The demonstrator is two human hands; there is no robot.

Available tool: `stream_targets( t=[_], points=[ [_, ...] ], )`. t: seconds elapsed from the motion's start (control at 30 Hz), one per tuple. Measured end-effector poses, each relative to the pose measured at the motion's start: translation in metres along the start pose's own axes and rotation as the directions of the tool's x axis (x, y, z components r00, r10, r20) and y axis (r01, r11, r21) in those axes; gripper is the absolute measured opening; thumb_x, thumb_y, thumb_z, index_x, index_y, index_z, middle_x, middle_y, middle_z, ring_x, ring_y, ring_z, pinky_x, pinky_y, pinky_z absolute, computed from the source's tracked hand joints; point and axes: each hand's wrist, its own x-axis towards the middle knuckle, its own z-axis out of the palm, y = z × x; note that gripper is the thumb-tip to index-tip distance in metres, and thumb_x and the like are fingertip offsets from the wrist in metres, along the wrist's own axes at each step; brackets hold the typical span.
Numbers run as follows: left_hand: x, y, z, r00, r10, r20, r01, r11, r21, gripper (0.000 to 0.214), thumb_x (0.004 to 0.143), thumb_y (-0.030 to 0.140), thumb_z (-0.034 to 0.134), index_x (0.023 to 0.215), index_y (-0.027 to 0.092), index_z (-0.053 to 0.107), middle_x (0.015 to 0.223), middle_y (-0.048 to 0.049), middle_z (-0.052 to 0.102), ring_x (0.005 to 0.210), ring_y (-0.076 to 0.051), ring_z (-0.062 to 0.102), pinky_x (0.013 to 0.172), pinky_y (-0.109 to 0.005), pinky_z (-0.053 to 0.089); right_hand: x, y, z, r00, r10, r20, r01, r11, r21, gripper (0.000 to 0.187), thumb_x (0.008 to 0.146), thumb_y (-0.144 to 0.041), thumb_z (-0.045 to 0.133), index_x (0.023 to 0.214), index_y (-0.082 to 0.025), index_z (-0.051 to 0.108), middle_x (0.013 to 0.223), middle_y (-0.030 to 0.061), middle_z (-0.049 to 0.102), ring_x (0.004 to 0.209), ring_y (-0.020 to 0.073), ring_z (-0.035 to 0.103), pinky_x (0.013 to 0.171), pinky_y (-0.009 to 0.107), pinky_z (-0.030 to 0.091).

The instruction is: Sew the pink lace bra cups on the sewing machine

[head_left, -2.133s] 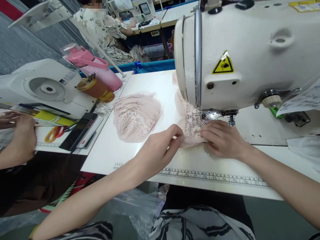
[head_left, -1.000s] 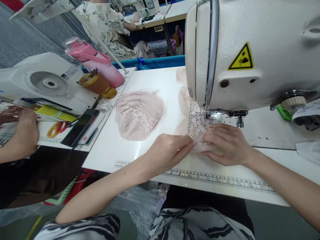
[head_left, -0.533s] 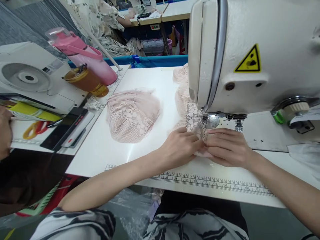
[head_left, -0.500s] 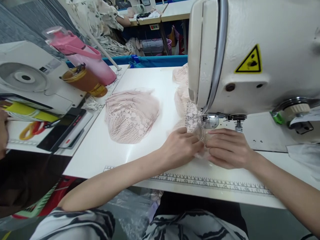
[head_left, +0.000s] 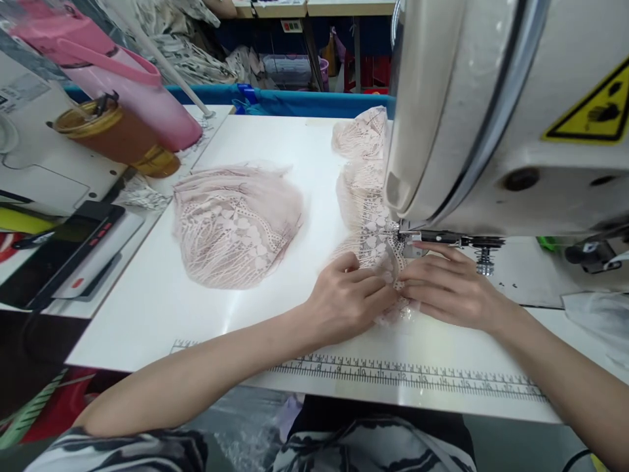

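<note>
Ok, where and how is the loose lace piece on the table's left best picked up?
Probably by the near right edge of the lace piece, pinched from the right by the left grip once that's free: the piece lies spread out, with that edge uncovered and nearest the grip.

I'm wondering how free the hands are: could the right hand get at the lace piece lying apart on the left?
Probably not easily: the left hand sits roughly between the right hand and that lace piece, and the right hand is busy at the lace strip by the sewing machine.
</note>
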Motion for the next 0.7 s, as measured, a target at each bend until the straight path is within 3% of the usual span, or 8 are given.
stream_targets(
  t=[0.2,0.43,0.5,0.57,0.63,0.7],
  points=[
    [-0.003,-0.005,0.001,0.997,0.074,0.016,-0.075,0.994,0.082,0.015,0.088,0.008,0.054,0.078,0.016,0.061,0.053,0.0065,0.05,0.049,-0.01,0.038,0.055,-0.028,0.028,-0.004,0.005,0.002,0.999,0.028,0.021,-0.029,1.0,0.006,0.024,0.082,-0.02,0.065,0.106,-0.023,0.06,0.111,-0.0018,0.068,0.091,0.0137,0.064,0.096,0.04,0.05],
    [-0.005,-0.004,0.002,0.999,0.037,0.012,-0.038,0.998,0.044,0.012,0.088,0.009,0.054,0.081,0.018,0.06,0.06,0.0056,0.057,0.053,-0.01,0.046,0.057,-0.028,0.034,-0.001,0.004,0.0,0.999,0.029,0.031,-0.032,0.994,0.107,0.017,0.088,-0.019,0.057,0.103,-0.024,0.064,0.104,-0.0016,0.071,0.096,0.0137,0.063,0.094,0.037,0.05],
    [-0.004,-0.006,0.002,0.999,0.037,0.008,-0.037,0.999,0.015,0.01,0.088,0.011,0.053,0.085,0.017,0.06,0.074,0.0022,0.066,0.067,-0.012,0.058,0.066,-0.029,0.042,-0.003,0.004,-0.001,0.998,0.046,0.03,-0.049,0.993,0.104,0.019,0.089,-0.019,0.055,0.105,-0.024,0.065,0.102,-0.0005,0.071,0.097,0.0138,0.063,0.093,0.035,0.051],
    [-0.003,-0.008,0.004,0.998,0.023,0.052,-0.021,0.999,-0.039,0.014,0.088,0.014,0.051,0.098,0.014,0.061,0.102,-0.0051,0.069,0.096,-0.018,0.063,0.083,-0.032,0.048,-0.005,0.004,0.0,0.998,0.057,0.016,-0.058,0.994,0.09,0.021,0.09,-0.018,0.054,0.107,-0.024,0.065,0.101,0.0001,0.071,0.097,0.0143,0.063,0.09,0.033,0.052],
    [-0.003,-0.01,0.006,0.987,-0.01,0.159,0.023,0.997,-0.078,0.033,0.088,0.021,0.049,0.118,0.008,0.055,0.127,-0.0125,0.059,0.12,-0.023,0.054,0.1,-0.036,0.045,-0.005,0.004,0.0,0.998,0.059,0.011,-0.059,0.995,0.079,0.023,0.09,-0.018,0.053,0.108,-0.024,0.065,0.101,0.0003,0.071,0.097,0.0147,0.064,0.087,0.032,0.053],
    [-0.004,-0.012,0.009,0.961,-0.048,0.272,0.07,0.995,-0.074,0.05,0.088,0.03,0.048,0.132,0.004,0.045,0.14,-0.0157,0.047,0.131,-0.025,0.044,0.108,-0.039,0.04,-0.005,0.004,0.0,0.998,0.055,0.019,-0.057,0.996,0.076,0.024,0.09,-0.018,0.052,0.11,-0.025,0.064,0.101,0.0003,0.071,0.095,0.0146,0.064,0.084,0.03,0.055]
  ],
)
